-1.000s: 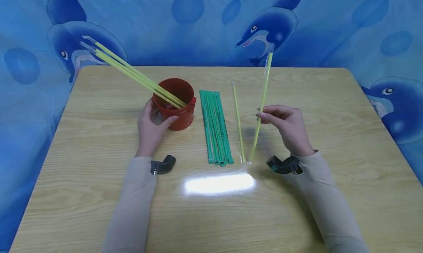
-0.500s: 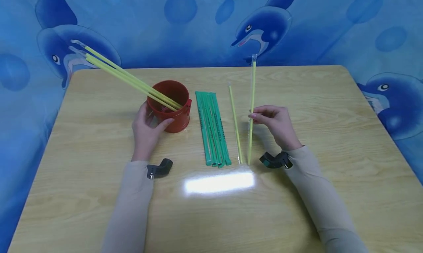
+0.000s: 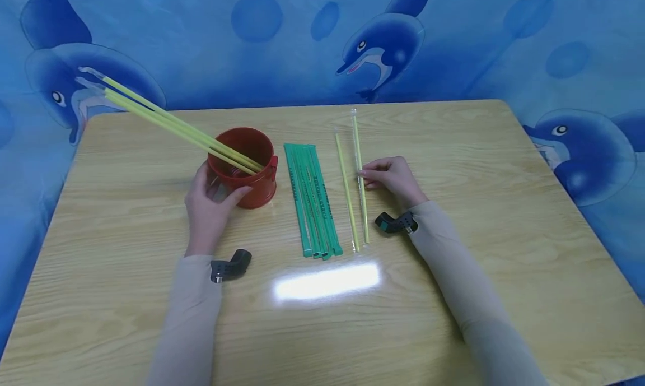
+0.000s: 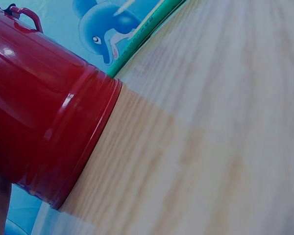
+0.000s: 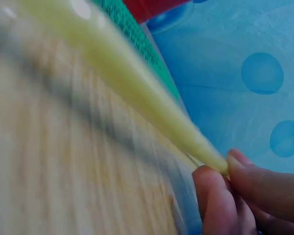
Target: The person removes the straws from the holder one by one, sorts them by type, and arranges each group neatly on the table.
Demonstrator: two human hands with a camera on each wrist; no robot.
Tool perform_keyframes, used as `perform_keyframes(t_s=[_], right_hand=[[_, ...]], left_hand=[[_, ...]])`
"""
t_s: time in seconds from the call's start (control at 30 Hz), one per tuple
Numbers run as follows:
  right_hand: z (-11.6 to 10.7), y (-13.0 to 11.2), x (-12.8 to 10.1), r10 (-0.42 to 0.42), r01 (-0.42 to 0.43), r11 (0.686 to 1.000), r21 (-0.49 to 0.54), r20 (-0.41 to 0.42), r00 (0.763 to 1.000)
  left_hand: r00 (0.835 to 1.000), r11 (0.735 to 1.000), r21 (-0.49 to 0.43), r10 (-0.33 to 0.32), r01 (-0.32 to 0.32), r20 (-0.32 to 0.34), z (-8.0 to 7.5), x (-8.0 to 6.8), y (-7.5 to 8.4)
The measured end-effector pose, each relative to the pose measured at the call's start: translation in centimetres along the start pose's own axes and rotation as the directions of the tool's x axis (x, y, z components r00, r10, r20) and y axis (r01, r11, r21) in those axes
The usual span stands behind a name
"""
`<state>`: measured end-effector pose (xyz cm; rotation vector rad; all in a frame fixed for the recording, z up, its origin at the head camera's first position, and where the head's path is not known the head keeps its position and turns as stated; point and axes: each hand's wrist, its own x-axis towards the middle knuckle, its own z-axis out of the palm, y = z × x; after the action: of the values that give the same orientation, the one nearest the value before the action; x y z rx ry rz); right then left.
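My left hand holds the side of a small red bucket, thumb at the front and fingers round the left side. Several yellow straws in clear wrappers lean leftward out of it. Between the thumb and fingers of my right hand, a yellow straw in a clear wrapper is pinched, low over the table with its shadow below in the right wrist view. Just left of it another wrapped yellow straw lies on the table. The left wrist view shows the bucket standing on the tabletop.
Several long green packets with dark print lie side by side between the bucket and the straws. Under everything is a wooden table with a bright light reflection near the front. A blue dolphin-print sheet hangs behind it.
My right hand has moved left and lowered its straw from a raised, tilted pose to nearly flat beside the lying straw. The left hand keeps hold of the bucket; the view has shifted.
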<state>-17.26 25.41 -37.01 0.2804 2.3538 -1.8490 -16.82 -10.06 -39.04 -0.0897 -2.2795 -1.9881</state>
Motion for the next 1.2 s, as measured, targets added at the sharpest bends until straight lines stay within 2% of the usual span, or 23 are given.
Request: perform_keyframes(t_s=[0.17, 0.3, 0.73, 1.2], right_hand=[[0.12, 0.02, 0.22, 0.055, -0.048, 0.992, -0.114, 0.057, 0.997], [0.28, -0.05, 0.06, 0.090, -0.076, 0.985, -0.156, 0.086, 0.992], [0.19, -0.25, 0.06, 0.097, -0.078, 0.977, -0.199, 0.088, 0.991], [0.39, -0.01, 0.03, 0.079, -0.062, 0.978, -0.200, 0.077, 0.994]], left_hand=[[1.000, 1.000, 0.008, -0.008, 0.008, 0.003, -0.15, 0.12, -0.19], [1.000, 1.000, 0.012, -0.018, 0.018, 0.004, -0.38, 0.04, -0.40], [1.000, 1.000, 0.011, -0.008, 0.008, 0.007, -0.06, -0.04, 0.19], [1.000, 0.999, 0.042, -0.013, 0.012, 0.007, -0.17, -0.13, -0.20]])
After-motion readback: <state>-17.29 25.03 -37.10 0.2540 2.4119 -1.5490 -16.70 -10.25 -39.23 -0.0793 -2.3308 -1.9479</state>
